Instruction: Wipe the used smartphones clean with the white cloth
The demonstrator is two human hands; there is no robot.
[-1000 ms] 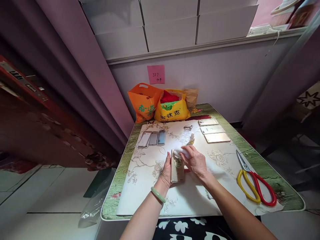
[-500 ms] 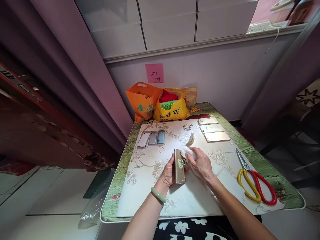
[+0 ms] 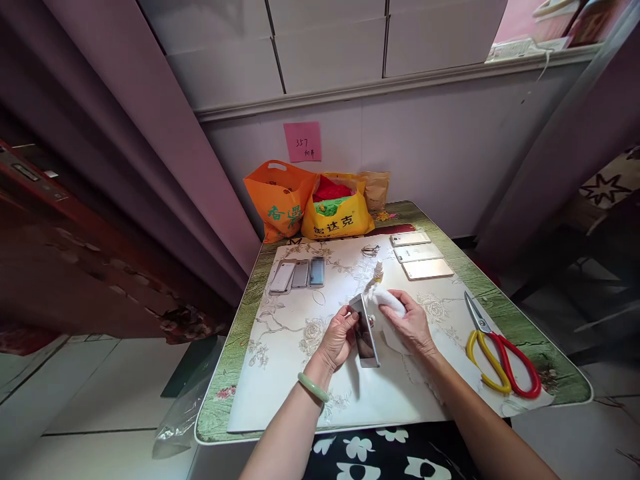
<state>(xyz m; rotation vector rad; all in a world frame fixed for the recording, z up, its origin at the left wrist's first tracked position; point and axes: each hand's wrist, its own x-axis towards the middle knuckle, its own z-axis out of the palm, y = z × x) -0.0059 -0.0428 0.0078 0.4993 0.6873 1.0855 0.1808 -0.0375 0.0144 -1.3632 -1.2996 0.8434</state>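
My left hand (image 3: 340, 335) grips a smartphone (image 3: 366, 333) by its left side, fingers closed on it. The phone is tilted, with its dark screen partly toward me and a white frame around it. To the right, my right hand (image 3: 411, 323) is closed around a bunched white cloth (image 3: 387, 301), whose loose end hangs below toward the table. The cloth is close to the phone's upper right edge; whether they touch I cannot tell. Behind the cloth stands a small spray bottle (image 3: 379, 270), its lower part hidden.
Several phones (image 3: 283, 277) lie at the left, and three gold and white phones (image 3: 427, 269) at the right. Scissors (image 3: 493, 353) with red and yellow handles rest at the right edge. An orange bag (image 3: 280, 200) and a yellow bag (image 3: 337, 213) stand at the back.
My left hand has turned the phone from its back, with a green figure and ring on it, to show its screen side. The cloth in my right hand has moved slightly right.
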